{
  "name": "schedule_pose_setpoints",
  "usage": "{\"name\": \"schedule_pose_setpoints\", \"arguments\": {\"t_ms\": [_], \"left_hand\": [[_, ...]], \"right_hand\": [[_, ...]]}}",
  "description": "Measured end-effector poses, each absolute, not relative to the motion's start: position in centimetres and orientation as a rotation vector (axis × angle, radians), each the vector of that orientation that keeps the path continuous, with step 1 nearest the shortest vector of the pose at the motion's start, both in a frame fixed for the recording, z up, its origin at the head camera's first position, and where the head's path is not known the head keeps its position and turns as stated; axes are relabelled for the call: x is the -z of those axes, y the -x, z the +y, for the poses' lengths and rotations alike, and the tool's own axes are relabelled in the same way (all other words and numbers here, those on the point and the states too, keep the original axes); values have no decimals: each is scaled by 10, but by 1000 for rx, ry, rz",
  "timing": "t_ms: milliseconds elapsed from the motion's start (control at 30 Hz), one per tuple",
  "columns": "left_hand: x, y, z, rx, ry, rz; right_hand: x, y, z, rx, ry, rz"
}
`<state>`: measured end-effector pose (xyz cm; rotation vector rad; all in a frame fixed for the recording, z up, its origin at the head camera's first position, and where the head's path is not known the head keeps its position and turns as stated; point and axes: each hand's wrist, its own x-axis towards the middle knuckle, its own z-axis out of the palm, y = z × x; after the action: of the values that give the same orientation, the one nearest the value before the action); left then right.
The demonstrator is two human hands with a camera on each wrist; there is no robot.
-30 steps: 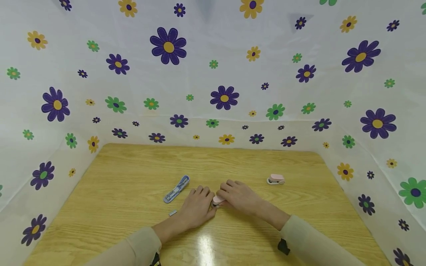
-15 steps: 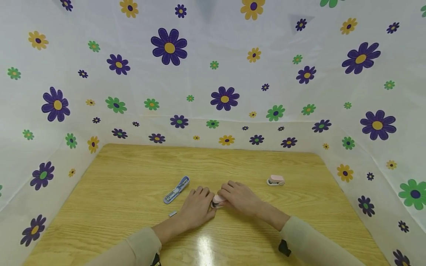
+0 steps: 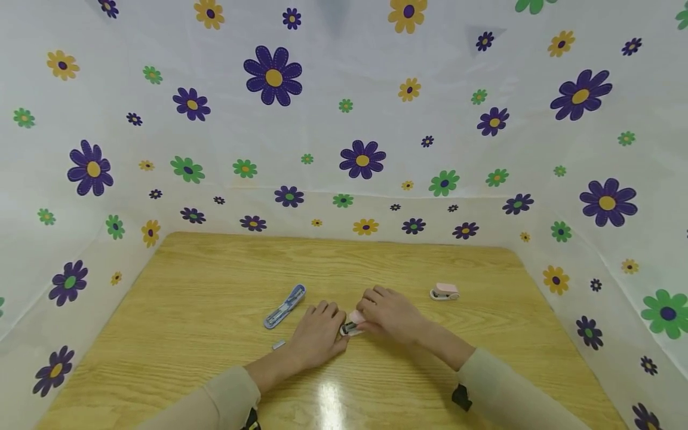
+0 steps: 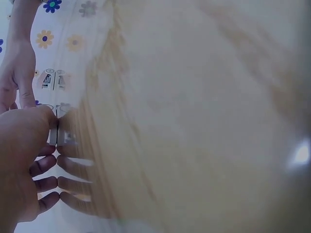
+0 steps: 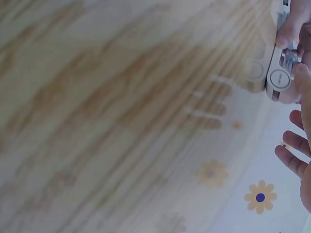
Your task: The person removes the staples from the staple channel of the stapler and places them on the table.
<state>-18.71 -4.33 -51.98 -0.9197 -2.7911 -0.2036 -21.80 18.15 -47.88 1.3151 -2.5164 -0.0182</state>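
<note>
Between the hands, near the middle of the table, is a small pink-and-white stapler with its pink top tilted up and dark inner part showing. My left hand holds its front end against the table, thumb on the near side. At the other end, my right hand pinches the raised top between thumb and fingers. From the right wrist view, the white base with its round hinge shows beside the right thumb. Left of the hands lie a blue stapler with metal inside showing and a short grey strip, apparently staples.
A second pink-and-white stapler stands to the right, beyond the right hand. The wooden table is enclosed at the back and sides by white flower-patterned sheeting.
My right hand has moved slightly up and right, and the pink top of the stapler has been raised, exposing its inside. The left hand stays in place.
</note>
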Motion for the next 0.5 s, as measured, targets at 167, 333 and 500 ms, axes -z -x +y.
{"name": "schedule_pose_setpoints", "arguments": {"t_ms": [167, 333, 500], "left_hand": [[517, 187, -44, 190, 918, -2795], [515, 186, -44, 182, 922, -2804], [514, 185, -45, 155, 918, -2812]], "right_hand": [[477, 221, 185, 11, -1285, -2525], [475, 221, 186, -24, -1271, -2533], [475, 223, 186, -57, -1253, -2512]]}}
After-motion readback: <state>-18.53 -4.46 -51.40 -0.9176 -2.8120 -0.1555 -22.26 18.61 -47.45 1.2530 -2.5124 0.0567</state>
